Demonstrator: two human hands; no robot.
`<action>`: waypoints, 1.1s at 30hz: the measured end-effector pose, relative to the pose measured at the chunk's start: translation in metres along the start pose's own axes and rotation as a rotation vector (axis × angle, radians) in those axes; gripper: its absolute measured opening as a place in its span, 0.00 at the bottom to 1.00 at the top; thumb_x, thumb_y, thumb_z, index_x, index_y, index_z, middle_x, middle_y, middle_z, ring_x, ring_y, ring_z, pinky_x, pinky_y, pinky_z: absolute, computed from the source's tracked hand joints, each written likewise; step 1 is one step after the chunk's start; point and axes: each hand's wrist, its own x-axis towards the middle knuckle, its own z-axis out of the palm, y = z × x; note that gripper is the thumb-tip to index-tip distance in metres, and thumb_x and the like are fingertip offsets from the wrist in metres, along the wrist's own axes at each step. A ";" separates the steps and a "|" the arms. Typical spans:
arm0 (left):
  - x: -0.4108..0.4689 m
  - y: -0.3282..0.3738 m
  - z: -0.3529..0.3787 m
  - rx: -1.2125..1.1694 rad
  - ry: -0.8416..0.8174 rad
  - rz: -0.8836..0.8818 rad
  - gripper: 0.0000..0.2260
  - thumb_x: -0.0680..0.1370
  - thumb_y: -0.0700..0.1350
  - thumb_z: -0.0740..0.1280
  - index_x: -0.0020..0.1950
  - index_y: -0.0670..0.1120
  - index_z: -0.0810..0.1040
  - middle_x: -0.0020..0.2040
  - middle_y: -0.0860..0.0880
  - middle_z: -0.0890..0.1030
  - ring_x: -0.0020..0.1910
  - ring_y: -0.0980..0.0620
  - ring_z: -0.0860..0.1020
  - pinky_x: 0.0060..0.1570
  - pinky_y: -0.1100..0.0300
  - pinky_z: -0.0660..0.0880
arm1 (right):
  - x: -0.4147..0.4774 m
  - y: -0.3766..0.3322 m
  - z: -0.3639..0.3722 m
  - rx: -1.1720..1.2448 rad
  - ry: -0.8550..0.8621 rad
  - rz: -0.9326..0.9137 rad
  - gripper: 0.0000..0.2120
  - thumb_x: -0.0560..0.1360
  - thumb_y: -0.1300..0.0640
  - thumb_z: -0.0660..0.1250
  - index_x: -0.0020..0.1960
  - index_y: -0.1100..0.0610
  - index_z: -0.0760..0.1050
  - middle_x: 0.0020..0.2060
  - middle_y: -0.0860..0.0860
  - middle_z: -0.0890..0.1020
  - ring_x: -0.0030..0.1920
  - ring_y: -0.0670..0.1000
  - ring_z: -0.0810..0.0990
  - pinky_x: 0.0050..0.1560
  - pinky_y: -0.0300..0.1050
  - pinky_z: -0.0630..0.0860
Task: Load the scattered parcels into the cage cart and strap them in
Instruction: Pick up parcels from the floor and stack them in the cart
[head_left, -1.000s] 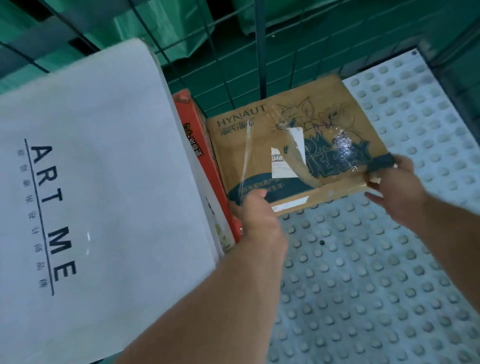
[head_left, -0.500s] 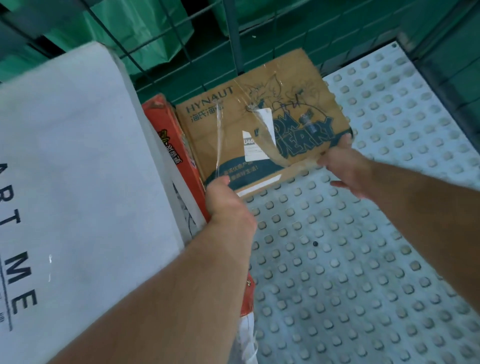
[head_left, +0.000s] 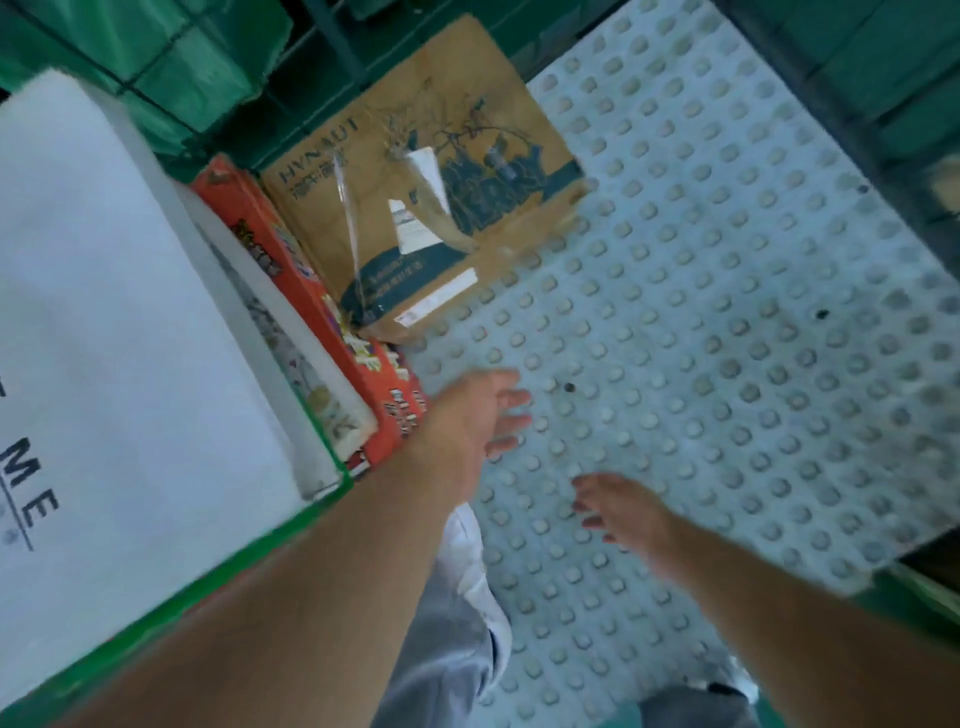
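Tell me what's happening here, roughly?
A person is loading parcels. A brown cardboard box with dark blue print lies at the back of the cage cart's pale studded floor, next to an orange carton and a large white box with black lettering. The left hand and right hand hover open above the floor, holding nothing.

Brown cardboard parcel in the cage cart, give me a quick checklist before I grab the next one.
1. Brown cardboard parcel rests on the studded grey cart floor: ok.
2. Parcel snug against the orange carton: cannot tell, blurred.
3. Left hand open, holding nothing: ok.
4. Right hand open, holding nothing: ok.
5. Bare floor left for more parcels: ok.
6. Strap across the load: cannot tell, none in view.
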 end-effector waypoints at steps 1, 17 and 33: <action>-0.011 -0.016 0.012 0.079 -0.017 -0.015 0.08 0.83 0.48 0.64 0.59 0.49 0.79 0.51 0.50 0.84 0.50 0.48 0.82 0.52 0.55 0.76 | -0.012 0.025 -0.004 -0.039 -0.006 0.013 0.11 0.84 0.60 0.61 0.63 0.57 0.77 0.56 0.58 0.81 0.47 0.51 0.79 0.43 0.39 0.76; -0.187 -0.265 0.319 0.956 -0.247 0.033 0.06 0.84 0.47 0.62 0.52 0.50 0.78 0.51 0.49 0.83 0.50 0.47 0.82 0.50 0.55 0.73 | -0.193 0.367 -0.244 0.260 0.287 0.162 0.10 0.83 0.61 0.58 0.53 0.52 0.77 0.48 0.50 0.81 0.46 0.50 0.80 0.39 0.29 0.76; -0.244 -0.360 0.492 1.492 -0.221 0.190 0.07 0.84 0.49 0.60 0.54 0.52 0.78 0.54 0.52 0.83 0.54 0.50 0.81 0.61 0.52 0.76 | -0.223 0.554 -0.335 0.630 0.432 0.110 0.05 0.81 0.59 0.60 0.52 0.55 0.75 0.46 0.54 0.78 0.47 0.54 0.74 0.49 0.43 0.70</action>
